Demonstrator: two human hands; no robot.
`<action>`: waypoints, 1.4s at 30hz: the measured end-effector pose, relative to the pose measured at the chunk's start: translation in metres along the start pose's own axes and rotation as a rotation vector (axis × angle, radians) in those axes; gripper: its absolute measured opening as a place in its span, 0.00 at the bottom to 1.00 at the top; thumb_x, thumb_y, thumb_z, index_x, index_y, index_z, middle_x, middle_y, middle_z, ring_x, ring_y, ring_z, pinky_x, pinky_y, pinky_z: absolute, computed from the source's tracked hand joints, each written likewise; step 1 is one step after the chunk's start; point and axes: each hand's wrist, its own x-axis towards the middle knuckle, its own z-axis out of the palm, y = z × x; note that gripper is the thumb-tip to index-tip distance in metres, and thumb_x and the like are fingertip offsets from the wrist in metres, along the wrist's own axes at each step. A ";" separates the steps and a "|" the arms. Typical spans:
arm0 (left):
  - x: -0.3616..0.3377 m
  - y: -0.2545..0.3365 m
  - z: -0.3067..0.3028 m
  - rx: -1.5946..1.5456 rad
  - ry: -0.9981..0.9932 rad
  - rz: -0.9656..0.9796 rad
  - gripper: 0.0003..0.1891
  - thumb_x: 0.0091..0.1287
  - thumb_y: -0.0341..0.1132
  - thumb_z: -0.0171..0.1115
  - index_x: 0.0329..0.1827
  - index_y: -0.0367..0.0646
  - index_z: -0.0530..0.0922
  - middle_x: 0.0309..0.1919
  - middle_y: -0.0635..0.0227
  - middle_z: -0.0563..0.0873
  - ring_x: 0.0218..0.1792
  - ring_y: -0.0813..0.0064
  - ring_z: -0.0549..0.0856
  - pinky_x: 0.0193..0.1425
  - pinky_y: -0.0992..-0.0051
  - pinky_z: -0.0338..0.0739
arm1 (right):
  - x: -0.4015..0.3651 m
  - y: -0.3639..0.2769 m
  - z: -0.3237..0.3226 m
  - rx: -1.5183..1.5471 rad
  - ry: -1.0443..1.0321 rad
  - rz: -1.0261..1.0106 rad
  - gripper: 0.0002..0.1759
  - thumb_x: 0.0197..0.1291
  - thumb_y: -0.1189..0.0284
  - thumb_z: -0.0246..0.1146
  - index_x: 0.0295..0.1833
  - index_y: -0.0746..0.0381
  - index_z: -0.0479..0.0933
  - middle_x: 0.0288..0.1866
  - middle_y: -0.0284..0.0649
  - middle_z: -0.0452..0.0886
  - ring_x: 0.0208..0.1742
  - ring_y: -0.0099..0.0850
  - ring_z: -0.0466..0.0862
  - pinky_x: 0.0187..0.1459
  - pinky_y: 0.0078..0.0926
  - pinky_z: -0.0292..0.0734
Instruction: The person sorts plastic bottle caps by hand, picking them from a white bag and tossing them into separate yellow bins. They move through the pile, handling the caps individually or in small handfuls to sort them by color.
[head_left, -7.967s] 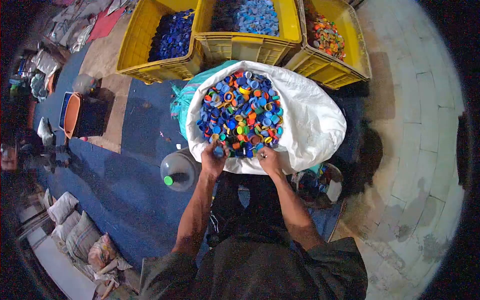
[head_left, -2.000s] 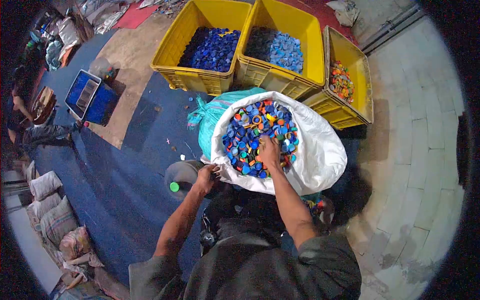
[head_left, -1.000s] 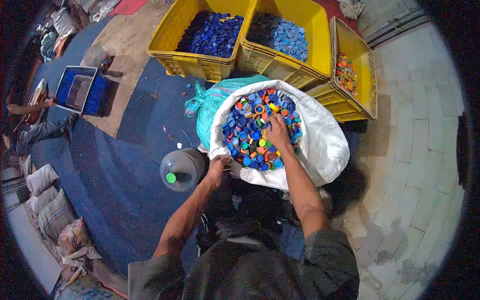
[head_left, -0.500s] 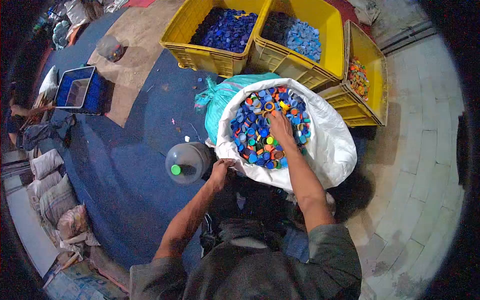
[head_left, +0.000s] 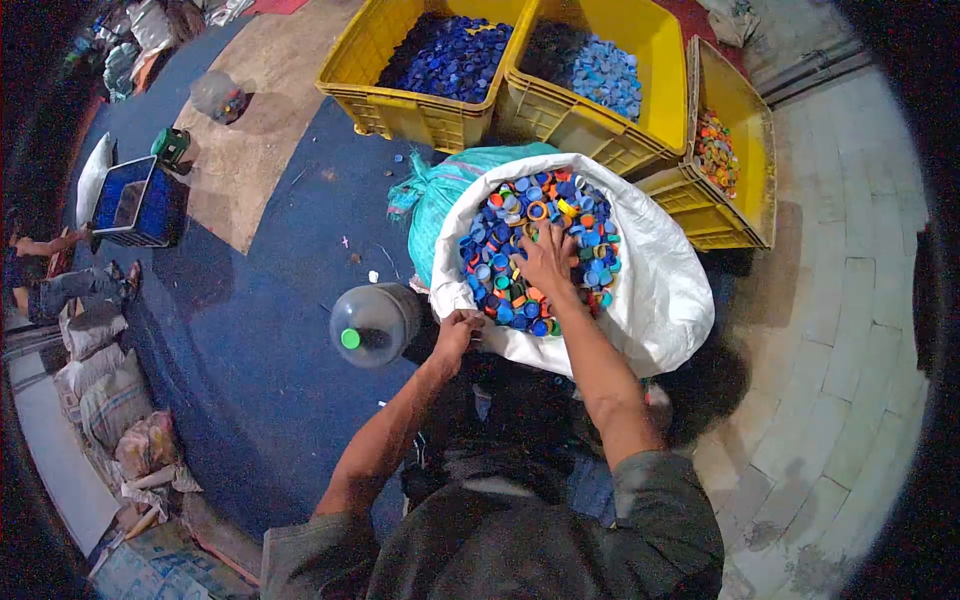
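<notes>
An open white woven sack (head_left: 665,315) stands before me, full of mixed bottle caps (head_left: 488,255) in blue, orange, green and other colours. My left hand (head_left: 459,333) is closed on the sack's near-left rim. Over the middle of the caps, my right hand (head_left: 547,262) lies palm down with its fingers spread, touching them; no cap shows in its grasp. A tied teal sack (head_left: 424,225) sits against the white sack's far-left side. To the left of the sack lies a large clear jug (head_left: 372,325) with a green cap.
Yellow crates stand beyond the sack: one with dark blue caps (head_left: 415,108), one with light blue caps (head_left: 575,125), and a tilted one with orange caps (head_left: 760,190). At far left, another person's hand (head_left: 45,244) is at a blue crate (head_left: 150,225). Several filled bags (head_left: 110,400) line the left edge.
My right hand has shifted slightly left, its fingers now spread over the caps. My left hand has slid a little right along the rim. The far-left blue crate moved left, revealing a green container.
</notes>
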 end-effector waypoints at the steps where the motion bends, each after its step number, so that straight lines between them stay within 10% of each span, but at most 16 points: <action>1: 0.001 -0.001 -0.002 -0.006 -0.011 0.001 0.06 0.63 0.33 0.57 0.39 0.41 0.74 0.28 0.68 0.80 0.27 0.76 0.78 0.30 0.75 0.73 | 0.000 0.001 0.011 -0.027 0.061 -0.007 0.17 0.47 0.62 0.69 0.43 0.56 0.81 0.58 0.45 0.66 0.61 0.44 0.62 0.56 0.53 0.56; 9: 0.001 0.009 -0.010 0.046 0.077 0.151 0.06 0.59 0.27 0.59 0.38 0.40 0.74 0.31 0.68 0.81 0.30 0.78 0.78 0.34 0.77 0.73 | -0.005 -0.003 0.000 0.315 0.257 0.160 0.07 0.48 0.70 0.69 0.33 0.60 0.80 0.52 0.42 0.74 0.56 0.42 0.69 0.55 0.44 0.62; 13: 0.006 0.016 0.000 0.249 0.116 0.360 0.09 0.56 0.24 0.60 0.40 0.36 0.73 0.32 0.67 0.81 0.36 0.76 0.81 0.42 0.76 0.74 | -0.028 0.009 -0.010 0.972 0.371 0.350 0.06 0.54 0.71 0.63 0.32 0.62 0.76 0.48 0.46 0.80 0.51 0.39 0.78 0.52 0.38 0.70; 16: 0.015 0.008 0.006 0.533 0.154 0.522 0.14 0.54 0.27 0.64 0.42 0.36 0.73 0.33 0.61 0.84 0.33 0.68 0.83 0.42 0.71 0.76 | -0.065 0.017 -0.011 2.020 0.436 0.600 0.04 0.52 0.76 0.62 0.34 0.60 0.73 0.47 0.46 0.80 0.51 0.38 0.78 0.52 0.35 0.70; 21: -0.001 0.018 0.043 0.845 0.134 0.573 0.19 0.49 0.34 0.71 0.40 0.37 0.74 0.34 0.58 0.84 0.37 0.54 0.81 0.42 0.62 0.74 | -0.124 0.016 -0.030 2.423 0.581 0.830 0.13 0.41 0.74 0.58 0.37 0.60 0.73 0.40 0.41 0.77 0.42 0.36 0.76 0.46 0.38 0.70; 38: 0.017 -0.021 0.089 1.303 0.154 0.959 0.17 0.53 0.39 0.65 0.44 0.43 0.74 0.31 0.59 0.83 0.44 0.57 0.75 0.44 0.60 0.64 | -0.197 0.018 -0.032 2.211 0.433 1.023 0.09 0.46 0.74 0.59 0.36 0.57 0.69 0.31 0.34 0.70 0.32 0.28 0.71 0.38 0.31 0.67; 42: 0.013 -0.007 0.086 0.792 0.130 0.826 0.15 0.52 0.30 0.67 0.42 0.40 0.76 0.32 0.58 0.83 0.35 0.58 0.81 0.41 0.64 0.74 | -0.194 0.015 -0.027 1.991 0.336 1.056 0.08 0.50 0.75 0.61 0.35 0.58 0.70 0.29 0.33 0.71 0.28 0.26 0.71 0.33 0.28 0.68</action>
